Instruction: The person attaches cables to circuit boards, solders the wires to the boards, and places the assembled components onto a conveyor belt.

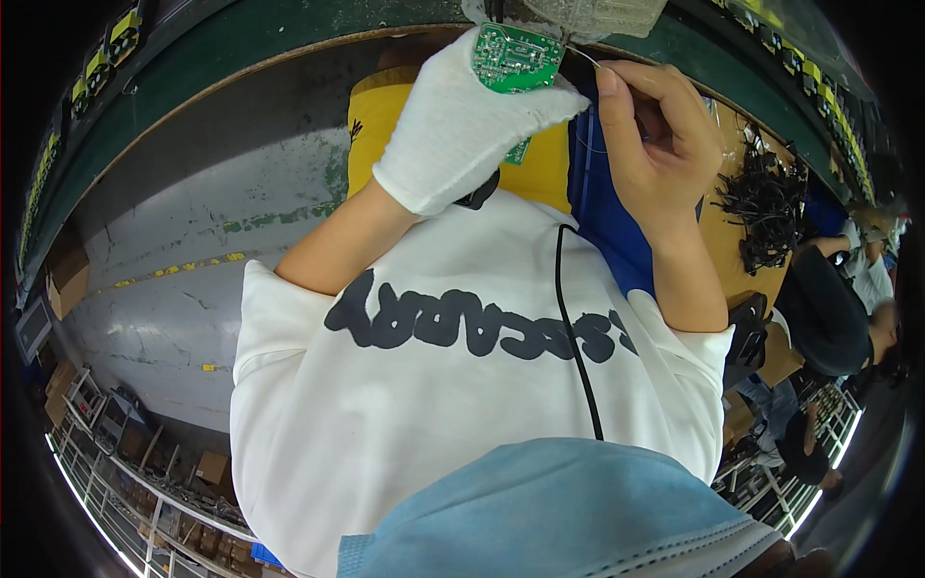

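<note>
the left hand (pixel 458 130), in a white glove, is at 12 o'clock, and its grip is closed around a green circuit board (pixel 515 60). the board sits at 12 o'clock, just past the top of the hour, its soldered side showing; the thumb lies near its lower edge. a smaller green piece shows below the glove, and i cannot tell whether it belongs to the same board.

the right hand (pixel 660 130), bare, is between 1 and 2 o'clock. its grip is pinched nearly shut, thumb against forefinger, on a thin pale wire (pixel 584 56) that runs toward 10 o'clock to the board's right corner; whether it touches there i cannot tell.

a cloudy clear plastic piece (pixel 612 13) is at 1 o'clock, near the board. the desk (pixel 260 56) curves in dark green from 10 o'clock to 12. something yellow (pixel 376 106) is at 11 o'clock behind the glove, and a tangle of black cables (pixel 766 202) lies between 2 and 3 o'clock.
</note>
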### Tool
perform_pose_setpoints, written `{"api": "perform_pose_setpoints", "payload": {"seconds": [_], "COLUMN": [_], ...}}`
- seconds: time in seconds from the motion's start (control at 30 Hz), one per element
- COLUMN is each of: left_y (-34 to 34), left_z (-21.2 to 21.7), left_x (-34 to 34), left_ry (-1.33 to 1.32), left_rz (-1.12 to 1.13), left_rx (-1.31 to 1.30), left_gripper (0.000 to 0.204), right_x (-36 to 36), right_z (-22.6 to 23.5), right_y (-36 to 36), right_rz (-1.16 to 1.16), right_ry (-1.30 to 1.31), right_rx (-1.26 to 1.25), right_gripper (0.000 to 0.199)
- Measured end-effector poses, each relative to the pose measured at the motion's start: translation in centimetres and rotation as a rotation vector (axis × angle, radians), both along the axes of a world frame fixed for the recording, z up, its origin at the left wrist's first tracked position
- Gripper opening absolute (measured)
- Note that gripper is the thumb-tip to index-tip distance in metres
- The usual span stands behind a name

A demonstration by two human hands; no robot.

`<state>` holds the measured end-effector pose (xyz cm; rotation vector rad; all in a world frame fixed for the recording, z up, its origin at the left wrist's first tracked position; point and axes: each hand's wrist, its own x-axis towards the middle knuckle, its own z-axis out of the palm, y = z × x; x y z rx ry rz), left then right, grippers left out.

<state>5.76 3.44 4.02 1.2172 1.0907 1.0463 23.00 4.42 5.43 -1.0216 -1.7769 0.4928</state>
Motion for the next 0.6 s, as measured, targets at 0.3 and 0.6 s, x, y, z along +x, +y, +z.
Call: {"api": "perform_pose_setpoints", "payload": {"seconds": [0.3,0.6], "left_y": [0.2,1.0], "left_z": [-0.1,0.9], "left_x": [0.0,-0.3], "left_ry": [-0.017,-0.179], "left_rz": [-0.001,-0.073], "left_rx": [-0.027,-0.105], "left_gripper": [0.033,0.037], "right_x": [0.3,0.0], "right_z": [0.3,0.6], "right_y": [-0.4,-0.1], "right_rz": [-0.028,-0.054], "right_ry": [-0.024,-0.148], "right_rx": [0.019,0.029], "right_gripper": [0.008,0.009]}}
